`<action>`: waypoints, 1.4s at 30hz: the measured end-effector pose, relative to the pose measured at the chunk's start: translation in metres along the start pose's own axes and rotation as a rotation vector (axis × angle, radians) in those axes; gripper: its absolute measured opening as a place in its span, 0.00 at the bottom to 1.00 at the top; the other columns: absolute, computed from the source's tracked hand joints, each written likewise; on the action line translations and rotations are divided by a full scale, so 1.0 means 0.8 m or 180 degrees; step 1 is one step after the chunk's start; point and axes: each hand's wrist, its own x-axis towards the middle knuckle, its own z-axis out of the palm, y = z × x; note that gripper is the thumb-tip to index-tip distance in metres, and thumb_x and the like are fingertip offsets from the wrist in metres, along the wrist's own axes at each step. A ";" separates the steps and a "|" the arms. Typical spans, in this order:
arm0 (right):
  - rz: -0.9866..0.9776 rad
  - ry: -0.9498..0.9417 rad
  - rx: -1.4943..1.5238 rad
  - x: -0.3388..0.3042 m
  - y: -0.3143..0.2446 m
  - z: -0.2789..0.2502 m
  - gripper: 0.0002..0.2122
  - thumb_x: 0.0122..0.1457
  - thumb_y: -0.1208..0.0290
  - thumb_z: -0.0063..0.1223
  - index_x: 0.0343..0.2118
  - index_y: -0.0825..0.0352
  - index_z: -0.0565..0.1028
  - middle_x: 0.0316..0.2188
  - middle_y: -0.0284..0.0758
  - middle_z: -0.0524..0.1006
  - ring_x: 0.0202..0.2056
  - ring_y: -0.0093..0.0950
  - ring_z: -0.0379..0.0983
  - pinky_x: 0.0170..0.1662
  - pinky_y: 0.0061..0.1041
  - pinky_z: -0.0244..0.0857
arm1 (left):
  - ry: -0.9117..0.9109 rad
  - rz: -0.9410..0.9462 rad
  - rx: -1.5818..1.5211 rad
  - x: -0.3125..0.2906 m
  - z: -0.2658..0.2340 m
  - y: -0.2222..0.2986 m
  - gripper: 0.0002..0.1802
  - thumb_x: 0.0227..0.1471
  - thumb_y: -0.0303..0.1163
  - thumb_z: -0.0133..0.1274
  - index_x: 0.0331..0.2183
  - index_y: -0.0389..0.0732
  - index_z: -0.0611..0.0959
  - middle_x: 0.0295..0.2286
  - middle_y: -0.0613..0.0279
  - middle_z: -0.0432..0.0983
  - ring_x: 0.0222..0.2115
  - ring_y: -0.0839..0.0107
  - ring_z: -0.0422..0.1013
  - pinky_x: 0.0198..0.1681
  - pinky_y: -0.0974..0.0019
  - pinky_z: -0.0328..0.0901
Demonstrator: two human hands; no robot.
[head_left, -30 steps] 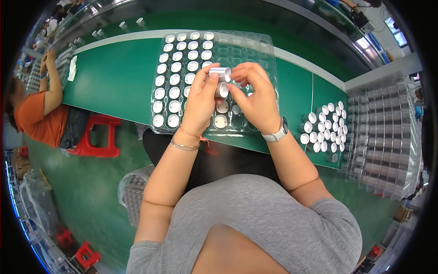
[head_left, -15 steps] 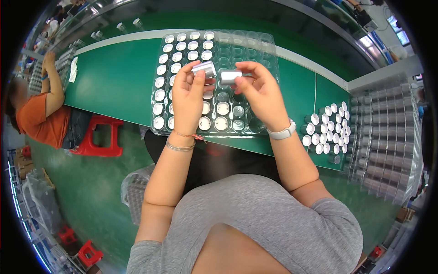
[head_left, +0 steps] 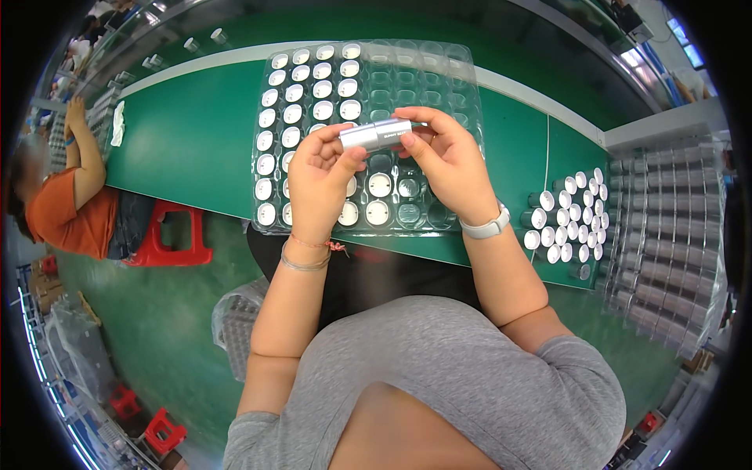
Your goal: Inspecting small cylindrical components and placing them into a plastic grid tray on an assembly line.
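Note:
My left hand pinches a short silver cylinder between thumb and fingers. With thumb and fingertips, my right hand grips a second silver cylinder, which bears small dark print. The two pieces meet end to end in one line, slightly tilted; whether one fits inside the other I cannot tell. Both hands are above a clear plastic tray with rows of pockets. White-ended round parts fill its left columns, while most visible pockets on the right hold none. My hands hide some middle pockets.
On the green table, a group of white-ended silver cylinders stands at the right. Beyond them is a stack of clear trays. A person in an orange top sits at the far left near a red stool.
The two cylinders were apart and now touch end to end. My left hand has turned its piece and moved it toward the right one. The view has shifted slightly.

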 end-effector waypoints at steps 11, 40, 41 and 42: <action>0.0006 0.0004 0.0021 -0.004 0.000 0.002 0.14 0.62 0.78 0.51 0.50 0.73 0.71 0.44 0.37 0.75 0.44 0.23 0.73 0.47 0.22 0.68 | 0.0004 0.0077 -0.0030 -0.001 0.000 -0.001 0.22 0.51 0.27 0.62 0.46 0.30 0.74 0.34 0.58 0.78 0.31 0.77 0.73 0.36 0.76 0.67; -0.0242 -0.0054 -0.0154 -0.003 0.011 -0.004 0.16 0.62 0.78 0.49 0.52 0.73 0.69 0.47 0.38 0.73 0.45 0.24 0.72 0.48 0.23 0.69 | -0.0058 0.0183 -0.0008 0.000 0.003 -0.001 0.22 0.51 0.26 0.61 0.47 0.31 0.74 0.36 0.58 0.77 0.35 0.75 0.73 0.39 0.75 0.68; -0.0243 -0.0053 -0.0153 -0.003 0.013 -0.005 0.16 0.62 0.78 0.49 0.52 0.73 0.69 0.47 0.38 0.73 0.45 0.24 0.72 0.48 0.23 0.69 | -0.0059 0.0184 -0.0007 0.000 0.003 -0.001 0.22 0.51 0.26 0.61 0.47 0.31 0.74 0.36 0.58 0.77 0.35 0.75 0.73 0.39 0.75 0.68; -0.0234 -0.0059 -0.0182 -0.003 0.014 -0.006 0.16 0.62 0.79 0.49 0.53 0.73 0.69 0.48 0.38 0.73 0.46 0.24 0.72 0.49 0.24 0.69 | -0.0059 0.0157 0.0008 0.000 0.003 -0.001 0.21 0.52 0.24 0.60 0.47 0.31 0.74 0.36 0.58 0.77 0.35 0.75 0.73 0.39 0.75 0.68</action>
